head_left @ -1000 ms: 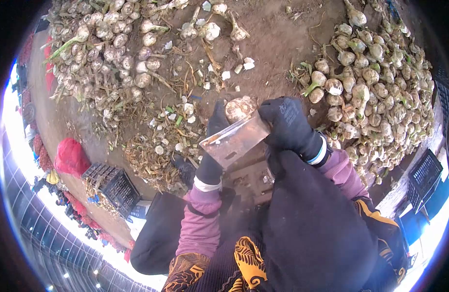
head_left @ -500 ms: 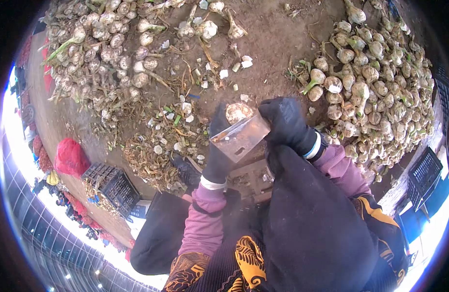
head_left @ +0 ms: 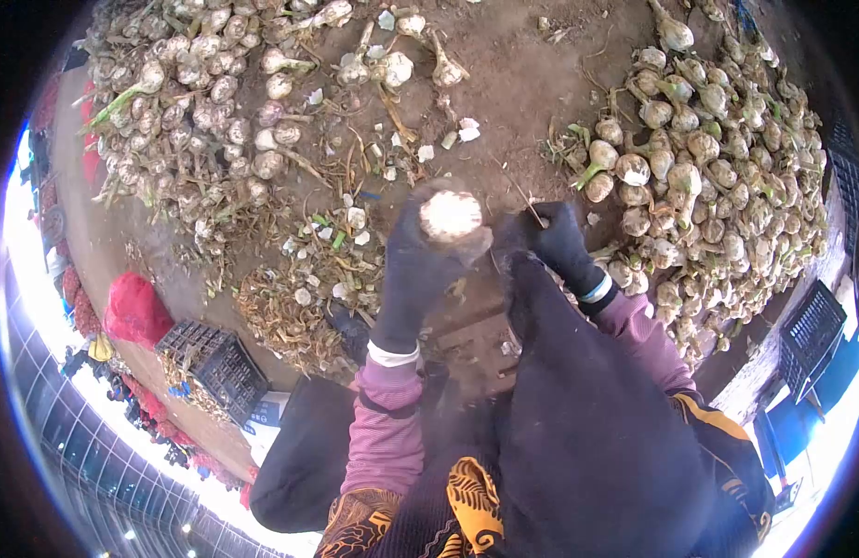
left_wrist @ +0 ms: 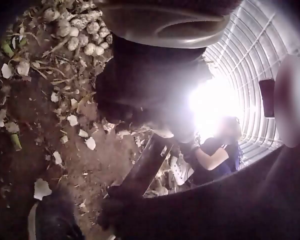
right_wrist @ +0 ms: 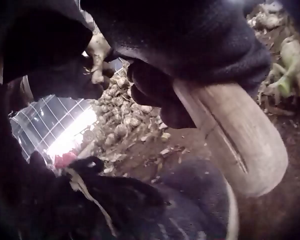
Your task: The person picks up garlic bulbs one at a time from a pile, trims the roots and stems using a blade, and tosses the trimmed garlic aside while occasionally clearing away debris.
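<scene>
My gloved left hand (head_left: 412, 274) grips a garlic bulb (head_left: 451, 216), its pale, bright face turned up toward the head camera. Beside it, my gloved right hand (head_left: 561, 244) holds a cleaver by its wooden handle (right_wrist: 240, 140), which juts from the fist in the right wrist view. The cleaver's blade (head_left: 530, 203) is seen nearly edge-on from the head, apart from the bulb. In the left wrist view a broad dark blade (left_wrist: 147, 165) slants below the left hand.
A heap of garlic with stems (head_left: 197, 102) lies at the far left, another heap (head_left: 718, 177) at the right. Peelings and cut stem pieces (head_left: 327, 251) litter the ground between. A black crate (head_left: 215, 367) and a red bag (head_left: 136, 310) stand at the left.
The cleaver blade, earlier broad side up across the bulb, has swung right and away, turned edge-on. The left hand has rolled the bulb so its pale face points up.
</scene>
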Motion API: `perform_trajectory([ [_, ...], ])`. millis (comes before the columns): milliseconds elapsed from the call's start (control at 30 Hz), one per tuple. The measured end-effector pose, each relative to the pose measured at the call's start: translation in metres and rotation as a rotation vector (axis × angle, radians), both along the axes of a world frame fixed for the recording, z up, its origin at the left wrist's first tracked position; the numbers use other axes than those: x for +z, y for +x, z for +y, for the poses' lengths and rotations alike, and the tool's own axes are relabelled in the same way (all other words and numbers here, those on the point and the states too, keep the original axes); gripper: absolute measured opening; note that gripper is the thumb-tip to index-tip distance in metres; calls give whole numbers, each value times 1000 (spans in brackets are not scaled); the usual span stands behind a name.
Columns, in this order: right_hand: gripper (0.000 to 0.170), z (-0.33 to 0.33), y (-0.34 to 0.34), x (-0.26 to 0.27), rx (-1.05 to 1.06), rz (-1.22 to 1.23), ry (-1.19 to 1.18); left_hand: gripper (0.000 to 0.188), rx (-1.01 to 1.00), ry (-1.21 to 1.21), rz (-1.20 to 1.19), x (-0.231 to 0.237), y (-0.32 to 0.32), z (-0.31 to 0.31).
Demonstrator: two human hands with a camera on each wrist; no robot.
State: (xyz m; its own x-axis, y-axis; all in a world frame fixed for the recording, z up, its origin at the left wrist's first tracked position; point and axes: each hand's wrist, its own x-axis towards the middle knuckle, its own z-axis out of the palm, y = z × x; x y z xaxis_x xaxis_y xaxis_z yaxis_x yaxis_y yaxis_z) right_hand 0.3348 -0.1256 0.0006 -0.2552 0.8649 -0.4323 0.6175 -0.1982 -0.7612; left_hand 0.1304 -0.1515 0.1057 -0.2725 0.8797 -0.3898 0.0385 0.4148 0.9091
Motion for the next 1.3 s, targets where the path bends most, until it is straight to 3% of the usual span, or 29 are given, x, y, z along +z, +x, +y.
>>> perform_trajectory([
  [33, 25, -2, -4, 4, -64, 12, -8, 54, 38, -14, -36, 1, -3, 5],
  [67, 26, -6, -11, 8, -95, -47, 141, 46, -2, 36, 100, -6, -12, 5],
  [167, 28, 16, -15, 21, 49, 51, -273, 40, 329, -47, -578, -14, -12, -6],
  [200, 28, 21, -19, 31, 67, 93, -237, 42, 375, -66, -607, -19, -10, -9],
  [300, 28, 31, -32, 57, 131, 247, -87, 40, 277, 127, -508, -39, -2, -12],
  [367, 26, 37, -37, 63, 196, 395, 74, 32, 90, 170, 53, -33, 2, -14],
  [400, 26, 37, -38, 52, 237, 392, 273, 29, 2, 236, 174, -20, 3, -7],
  [433, 26, 35, -32, 35, 215, 289, 97, 26, -87, 306, 293, -12, 4, -2],
  [500, 26, 30, -5, -16, 175, 91, -237, 20, -9, 31, -28, -6, -3, -2],
  [533, 27, 19, 12, -44, 206, 42, -102, 20, 49, 21, -62, -2, -4, 3],
  [567, 27, 17, 20, -45, 150, 50, -197, 19, 111, 2, -96, -1, -5, 5],
  [600, 27, 9, 26, -44, 84, 55, -301, 25, 74, 96, -14, -5, -5, 11],
  [633, 28, 0, 32, -41, 6, 55, -396, 30, 4, 6, -119, 0, 4, 15],
  [667, 29, -16, 32, -56, -118, 298, -189, 35, -66, -68, -224, 16, 20, 34],
  [733, 30, -41, 37, -92, -351, 608, -96, 42, -264, 54, -424, 42, 48, 58],
  [767, 28, -51, 46, -101, -472, 674, -233, 46, -328, 111, -575, 49, 57, 67],
  [833, 25, -51, 58, -113, -725, 796, -502, 51, -294, 79, -644, 37, 48, 95],
  [933, 20, 8, 36, -31, -228, 249, -525, 50, -294, 134, 316, -58, 0, 128],
  [1033, 20, 1, 38, -40, -343, 254, -517, 52, -327, 269, 951, -126, -30, 143],
  [1067, 23, 2, 35, -34, -302, 186, -383, 52, -343, 322, 1149, -139, -37, 146],
  [1167, 24, 10, 34, -16, -340, 244, -498, 51, -392, 276, 945, -159, -44, 155],
  [1300, 25, 8, 41, -28, -325, 112, -356, 53, -301, 425, 671, -141, -45, 144],
])
